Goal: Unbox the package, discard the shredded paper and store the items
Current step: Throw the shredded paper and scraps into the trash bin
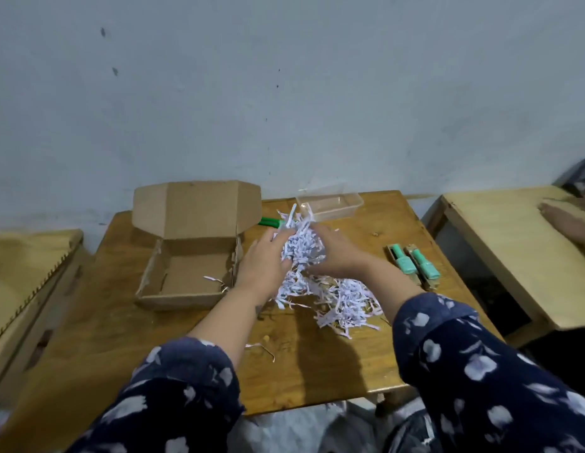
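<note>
An open cardboard box (186,282) lies on the wooden table (317,364), lid up, with only a few paper strips inside. My left hand (263,261) and my right hand (340,253) press together a raised bunch of white shredded paper (302,245). More shredded paper (343,304) lies heaped on the table below and to the right. Two teal bottles in brown sleeves (413,264) lie to the right of my right hand. A green item (271,221) peeks out behind the bunch, mostly hidden.
A clear plastic container (330,204) stands at the table's back edge by the wall. Lower wooden surfaces flank the table at left (26,263) and right (500,243). Another person's hand (572,220) rests on the right one. A white bag (333,426) sits below the front edge.
</note>
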`<control>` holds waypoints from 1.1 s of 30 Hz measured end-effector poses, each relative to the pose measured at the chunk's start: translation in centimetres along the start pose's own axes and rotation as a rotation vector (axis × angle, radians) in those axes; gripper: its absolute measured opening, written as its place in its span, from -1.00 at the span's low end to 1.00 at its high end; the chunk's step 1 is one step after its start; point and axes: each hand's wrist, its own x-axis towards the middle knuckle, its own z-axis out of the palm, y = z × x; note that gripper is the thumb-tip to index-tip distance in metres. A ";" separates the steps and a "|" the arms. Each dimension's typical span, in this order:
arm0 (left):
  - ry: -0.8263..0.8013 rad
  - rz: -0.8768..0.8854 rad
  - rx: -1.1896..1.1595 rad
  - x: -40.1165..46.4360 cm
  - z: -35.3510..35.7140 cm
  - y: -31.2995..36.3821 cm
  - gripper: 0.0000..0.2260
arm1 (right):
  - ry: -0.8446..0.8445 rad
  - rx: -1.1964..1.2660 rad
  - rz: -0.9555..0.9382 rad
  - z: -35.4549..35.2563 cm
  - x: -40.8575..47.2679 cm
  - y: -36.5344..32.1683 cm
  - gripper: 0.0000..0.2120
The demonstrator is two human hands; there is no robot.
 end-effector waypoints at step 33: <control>-0.606 0.338 0.408 2.2 6.2 3.9 0.28 | 0.141 0.151 0.521 2.6 -7.2 8.4 0.06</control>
